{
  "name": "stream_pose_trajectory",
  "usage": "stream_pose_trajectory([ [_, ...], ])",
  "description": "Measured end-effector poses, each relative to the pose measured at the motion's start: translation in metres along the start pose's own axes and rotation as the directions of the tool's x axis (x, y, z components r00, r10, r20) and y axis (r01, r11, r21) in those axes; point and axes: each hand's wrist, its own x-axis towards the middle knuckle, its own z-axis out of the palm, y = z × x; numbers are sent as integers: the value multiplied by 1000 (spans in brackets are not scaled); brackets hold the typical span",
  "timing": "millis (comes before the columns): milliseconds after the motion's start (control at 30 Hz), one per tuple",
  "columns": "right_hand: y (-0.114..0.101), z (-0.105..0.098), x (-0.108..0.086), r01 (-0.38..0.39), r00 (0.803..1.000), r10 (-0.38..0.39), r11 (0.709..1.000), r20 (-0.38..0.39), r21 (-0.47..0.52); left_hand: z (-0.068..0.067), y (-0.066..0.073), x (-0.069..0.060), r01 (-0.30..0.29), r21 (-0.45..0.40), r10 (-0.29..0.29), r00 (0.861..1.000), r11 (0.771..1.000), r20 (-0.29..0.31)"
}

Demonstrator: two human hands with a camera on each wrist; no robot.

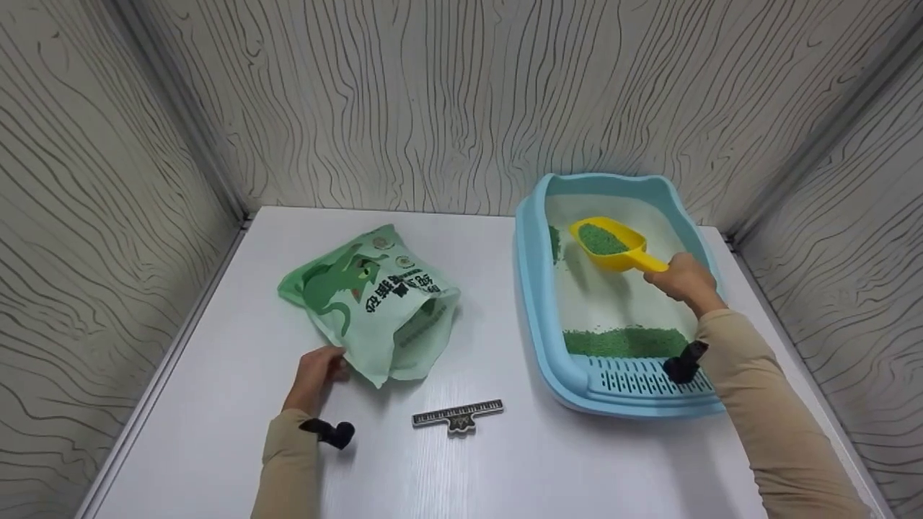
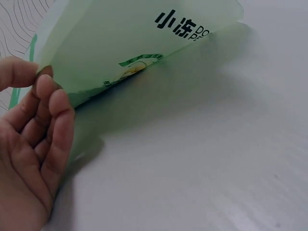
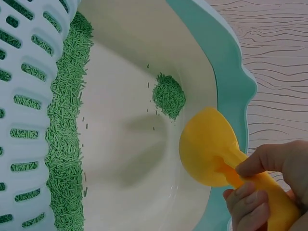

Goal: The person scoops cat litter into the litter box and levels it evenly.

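My right hand (image 1: pixel 685 280) grips the handle of a yellow scoop (image 1: pixel 634 258), which holds green pellet litter (image 1: pixel 600 240). The scoop hangs over a light blue litter box (image 1: pixel 533 288). In the right wrist view the scoop (image 3: pixel 207 144) shows its underside, with the thumb and fingers of the right hand (image 3: pixel 269 187) round its handle. My left hand (image 1: pixel 317 373) pinches the edge of a pale green litter bag (image 1: pixel 389 303) lying on its side, mouth towards the front right. The left wrist view shows thumb and fingertips of the left hand (image 2: pixel 38 115) at the bag's edge (image 2: pixel 96 53).
Green pellets (image 3: pixel 67 130) lie in a band beside the box's slotted grate (image 1: pixel 642 375); a small pile (image 3: pixel 168 96) sits by the far wall. A dark ornate clip (image 1: pixel 459 416) lies on the white table (image 1: pixel 404 476). Wood-patterned panels (image 1: pixel 404 108) enclose the back and sides.
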Motion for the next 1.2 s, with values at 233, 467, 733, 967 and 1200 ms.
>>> stream_pose_trajectory([
  [233, -8, 6, 7, -3, 1000, 3, 1000, -4, 14, -2, 1, -1, 5, 19, -5, 1000, 1000, -4],
  [467, -13, 13, 16, -14, 998, 12, 999, -63, -29, -1, -2, 0, 3, -3, -3, 1000, 1000, 9],
  [733, -14, 20, 22, -8, 995, 1, 998, -102, -66, 0, -3, 0, -16, -19, 16, 1000, 1000, -5],
  [967, -17, 27, 29, -48, 990, 41, 998, -135, -48, 1, -3, 2, -34, -33, 35, 999, 999, 7],
  [1200, -20, 33, 32, -62, 986, 55, 997, -157, -36, 0, -3, 1, -45, -30, 45, 999, 999, -3],
])
